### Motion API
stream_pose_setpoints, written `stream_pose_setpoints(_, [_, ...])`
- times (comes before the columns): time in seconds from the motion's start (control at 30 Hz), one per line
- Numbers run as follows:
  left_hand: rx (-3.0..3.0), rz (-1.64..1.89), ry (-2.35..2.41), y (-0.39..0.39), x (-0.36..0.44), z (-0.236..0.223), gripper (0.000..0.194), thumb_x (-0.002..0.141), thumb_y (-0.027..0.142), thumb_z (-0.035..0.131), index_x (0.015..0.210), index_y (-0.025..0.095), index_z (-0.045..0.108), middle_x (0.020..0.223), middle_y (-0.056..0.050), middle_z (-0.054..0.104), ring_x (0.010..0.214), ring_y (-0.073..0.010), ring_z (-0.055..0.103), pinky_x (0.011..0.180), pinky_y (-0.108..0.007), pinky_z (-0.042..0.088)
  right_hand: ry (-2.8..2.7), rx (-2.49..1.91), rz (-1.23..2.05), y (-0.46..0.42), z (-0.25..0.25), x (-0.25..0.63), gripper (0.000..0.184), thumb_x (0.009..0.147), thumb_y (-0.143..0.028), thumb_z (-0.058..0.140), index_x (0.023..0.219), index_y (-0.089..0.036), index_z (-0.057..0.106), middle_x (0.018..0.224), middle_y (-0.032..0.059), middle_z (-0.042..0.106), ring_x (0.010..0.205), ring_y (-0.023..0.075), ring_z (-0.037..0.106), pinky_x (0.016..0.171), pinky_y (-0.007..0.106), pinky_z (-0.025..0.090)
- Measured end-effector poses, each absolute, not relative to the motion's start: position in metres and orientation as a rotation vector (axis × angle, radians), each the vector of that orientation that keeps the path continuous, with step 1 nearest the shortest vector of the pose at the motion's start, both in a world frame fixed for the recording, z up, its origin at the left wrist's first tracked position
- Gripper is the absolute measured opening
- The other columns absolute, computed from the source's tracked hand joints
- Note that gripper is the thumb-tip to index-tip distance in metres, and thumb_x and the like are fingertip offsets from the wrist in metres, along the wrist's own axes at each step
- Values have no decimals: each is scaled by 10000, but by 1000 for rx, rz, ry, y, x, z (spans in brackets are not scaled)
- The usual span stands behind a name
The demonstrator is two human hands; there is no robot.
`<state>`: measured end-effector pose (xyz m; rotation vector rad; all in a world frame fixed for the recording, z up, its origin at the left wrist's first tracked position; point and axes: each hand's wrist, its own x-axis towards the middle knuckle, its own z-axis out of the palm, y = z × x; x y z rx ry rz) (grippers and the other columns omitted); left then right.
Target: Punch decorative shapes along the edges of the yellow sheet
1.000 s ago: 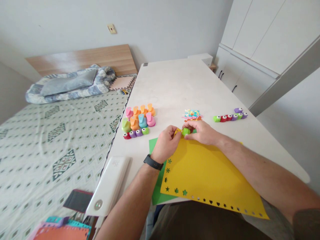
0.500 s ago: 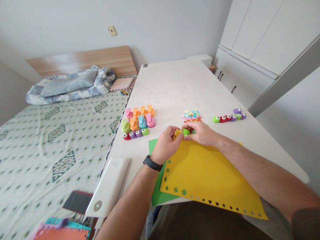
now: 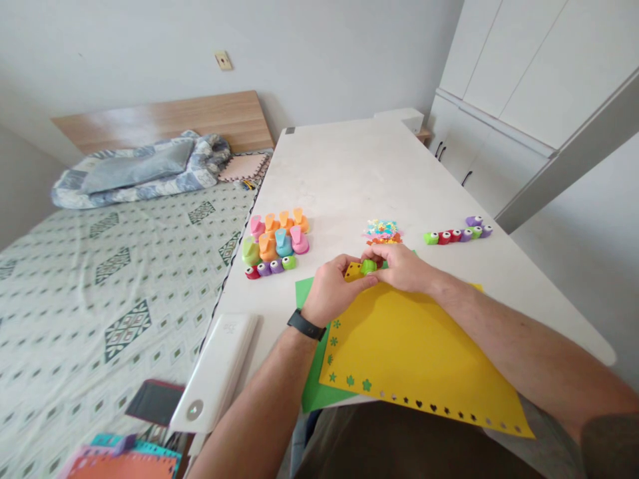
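A yellow sheet of paper (image 3: 409,346) with small shapes punched along its near and left edges lies over a green sheet (image 3: 319,392). My left hand (image 3: 335,287) pinches the far left corner of the yellow sheet, its thumb reaching toward the punch. In my right hand (image 3: 399,266) is a small green craft punch (image 3: 369,267), set at the sheet's far edge. Its fingers and thumb close round the punch from the right. Just beyond the hands lies a pile of coloured paper cut-outs (image 3: 383,230).
Several larger craft punches (image 3: 283,243) stand at the left, with small ones (image 3: 271,267) before them. Another row of small punches (image 3: 456,235) lies at the right. A white power bank (image 3: 219,372) sits at the table's left edge, beside the bed (image 3: 150,279).
My left thumb has stretched to the right, along the near side of the green punch. The punch has tilted and shifted slightly; the yellow sheet is nearly where it was.
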<state>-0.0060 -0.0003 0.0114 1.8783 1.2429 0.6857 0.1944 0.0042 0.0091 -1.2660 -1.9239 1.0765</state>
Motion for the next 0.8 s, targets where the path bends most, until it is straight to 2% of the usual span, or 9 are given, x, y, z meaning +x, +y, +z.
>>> stream_pose_setpoints(0.13, [1922, 674, 1259, 1, -7, 10, 483, 782, 607, 703, 1047, 204, 687, 810, -1, 684, 699, -152, 566, 605, -272, 376, -1942, -1270, 1057, 5, 9, 194, 282, 734, -173, 690, 1014, -186, 722, 795, -1, 670, 740, 148, 576, 693, 264, 434])
stream_pose_setpoints(0.43, [1989, 698, 1223, 3, -6, 7, 433, 809, 557, 700, 1051, 199, 667, 819, 8, 662, 708, -143, 553, 642, -274, 376, -1924, -1306, 1054, 5, 8, 194, 229, 732, -170, 683, 960, -177, 703, 796, 0, 672, 720, 143, 577, 683, 269, 434])
stream_pose_setpoints(0.8, [1794, 730, 1161, 4, -4, 6, 510, 747, 582, 748, 1049, 179, 670, 838, -12, 688, 685, -135, 566, 583, -244, 396, -1906, -1280, 1068, 4, 9, 197, 243, 724, -151, 675, 965, -176, 691, 818, 0, 685, 730, 143, 596, 681, 267, 438])
